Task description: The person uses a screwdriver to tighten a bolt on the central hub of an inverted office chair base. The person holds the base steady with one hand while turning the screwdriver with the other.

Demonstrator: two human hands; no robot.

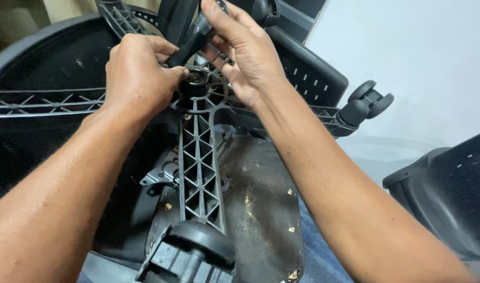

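Observation:
An upturned office chair lies under me, its black star base [199, 157] with ribbed spokes facing up. My left hand [137, 73] rests on the hub [194, 84] of the base, thumb at the centre hole. My right hand [245, 50] grips a black cylindrical tool handle [195, 36] that slants down toward the hub. A caster wheel [190, 254] sits at the end of the near spoke, another caster [368, 102] at the right spoke's end.
The worn underside of the seat [261, 209] lies below the base. A black mesh backrest [35, 78] is at the left. Black perforated plastic chair parts [450, 188] stand at the right, against a white wall [423, 47].

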